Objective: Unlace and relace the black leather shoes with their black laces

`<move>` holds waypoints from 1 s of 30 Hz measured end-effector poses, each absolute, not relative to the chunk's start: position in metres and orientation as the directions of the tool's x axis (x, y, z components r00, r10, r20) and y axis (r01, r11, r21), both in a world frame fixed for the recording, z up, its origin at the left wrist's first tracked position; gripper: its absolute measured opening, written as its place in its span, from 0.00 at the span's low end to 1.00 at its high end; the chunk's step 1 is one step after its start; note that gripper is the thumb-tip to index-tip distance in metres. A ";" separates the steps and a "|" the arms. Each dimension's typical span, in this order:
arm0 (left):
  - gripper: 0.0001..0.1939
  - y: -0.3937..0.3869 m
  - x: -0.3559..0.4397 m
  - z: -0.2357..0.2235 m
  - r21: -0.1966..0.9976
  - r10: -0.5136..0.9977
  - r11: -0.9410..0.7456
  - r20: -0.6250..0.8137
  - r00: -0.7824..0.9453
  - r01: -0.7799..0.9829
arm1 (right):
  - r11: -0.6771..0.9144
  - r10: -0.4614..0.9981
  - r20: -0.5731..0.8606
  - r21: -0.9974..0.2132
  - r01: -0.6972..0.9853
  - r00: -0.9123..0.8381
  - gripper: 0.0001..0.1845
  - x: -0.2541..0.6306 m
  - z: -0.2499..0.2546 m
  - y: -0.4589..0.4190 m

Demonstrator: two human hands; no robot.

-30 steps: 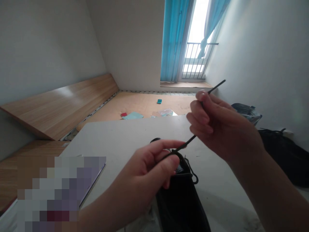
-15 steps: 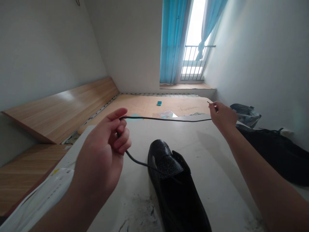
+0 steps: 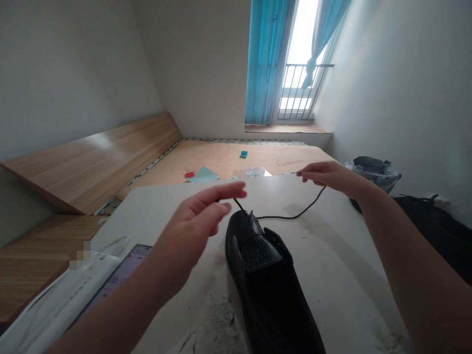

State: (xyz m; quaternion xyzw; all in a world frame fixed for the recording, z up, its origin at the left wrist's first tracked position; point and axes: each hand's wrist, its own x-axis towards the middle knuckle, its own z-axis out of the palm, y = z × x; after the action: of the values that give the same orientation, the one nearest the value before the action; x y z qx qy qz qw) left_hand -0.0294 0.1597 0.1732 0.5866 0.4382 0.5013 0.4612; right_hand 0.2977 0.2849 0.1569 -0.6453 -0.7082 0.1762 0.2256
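A black textured leather shoe (image 3: 260, 253) sits on the white table with its toe pointing away from me, its side flap standing open. A thin dark shoelace (image 3: 283, 217) crosses the toe and curves up to the right. My left hand (image 3: 201, 219) is beside the toe, the lace running in between thumb and index finger, its other fingers curled. Over the table's far right part, my right hand (image 3: 328, 176) pinches the lace near one end, palm down. The inside of the shoe is dark.
On the white table (image 3: 162, 209), a phone (image 3: 123, 268) and a white plastic packet (image 3: 79, 285) lie at left. Black shoe-like things (image 3: 435, 231) and a grey bag (image 3: 374, 172) are at right. Beyond lies a tan bed surface (image 3: 217, 157) with teal and red pieces.
The lace, stretched taut between both hands before, now hangs slack across the shoe's toe. My left hand moved right toward the toe; my right hand came slightly inward and lower.
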 end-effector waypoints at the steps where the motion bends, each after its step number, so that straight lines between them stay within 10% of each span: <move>1: 0.15 0.159 -0.026 0.168 0.958 0.963 -0.212 0.171 0.209 0.194 | 0.161 0.982 0.015 -0.583 0.796 -0.187 0.21 0.287 0.163 0.278; 4: 0.15 0.156 -0.017 0.154 0.736 0.874 -0.413 0.155 0.460 0.536 | 0.226 0.760 -0.288 -0.724 0.652 -0.583 0.19 0.255 0.173 0.258; 9: 0.19 0.151 -0.004 0.143 0.478 0.799 -0.567 0.124 0.588 0.670 | 0.203 0.544 -0.559 -0.636 0.745 -0.626 0.12 0.223 0.164 0.240; 30: 0.16 0.151 0.019 0.137 0.388 0.894 -0.441 0.114 0.433 0.809 | 0.223 0.505 -0.514 -0.699 0.680 -0.694 0.07 0.204 0.150 0.240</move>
State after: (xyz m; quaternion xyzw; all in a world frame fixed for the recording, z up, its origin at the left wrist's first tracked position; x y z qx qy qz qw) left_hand 0.0188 0.1509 0.1367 0.8349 0.5100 0.1531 0.1390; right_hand 0.2036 0.2399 0.1500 -0.3812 -0.7769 0.4933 -0.0886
